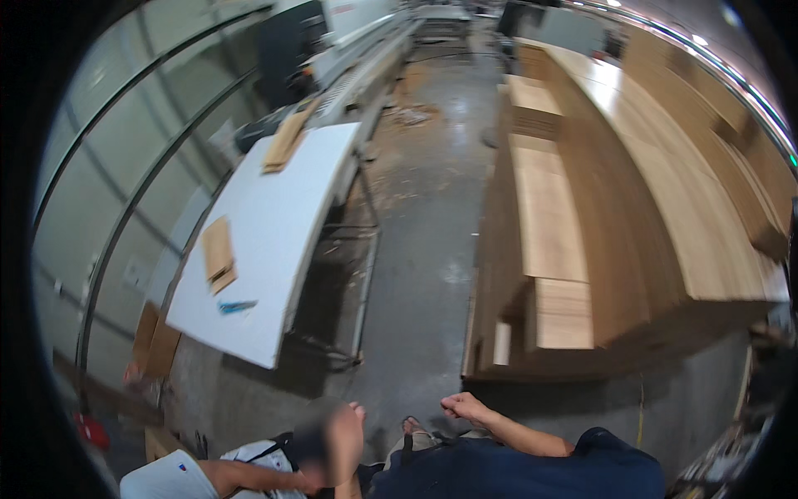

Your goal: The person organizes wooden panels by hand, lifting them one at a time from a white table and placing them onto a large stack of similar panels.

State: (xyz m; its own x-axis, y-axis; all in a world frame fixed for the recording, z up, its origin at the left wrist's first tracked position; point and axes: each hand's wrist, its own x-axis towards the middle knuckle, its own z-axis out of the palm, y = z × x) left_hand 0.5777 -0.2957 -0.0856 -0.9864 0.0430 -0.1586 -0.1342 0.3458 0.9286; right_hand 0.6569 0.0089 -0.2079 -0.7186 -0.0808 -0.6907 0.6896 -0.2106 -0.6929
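One stack of light boards (550, 216) is on the right of the aisle, ahead of the right hand (467, 407), alongside a taller stack of long boards (673, 200). Right fingers are curled together, no item visible in them, not touching the stack. Left hand (346, 432) is partly blurred; can't tell if its fingers are apart or together, or if it holds anything. Progress: boards on the right look already piled in order; nothing visibly being handled by the right hand; amount left can't be judged. White table (287, 249) at left carries a short board bundle (219, 254), a small blue item (237, 307) near its front end, and another bundle (288, 141) toward the far end. Further out: cardboard box (156, 341) beside the table, co-worker's white sleeve (170, 478) lower left, scraps (407, 115) on the floor (424, 258).
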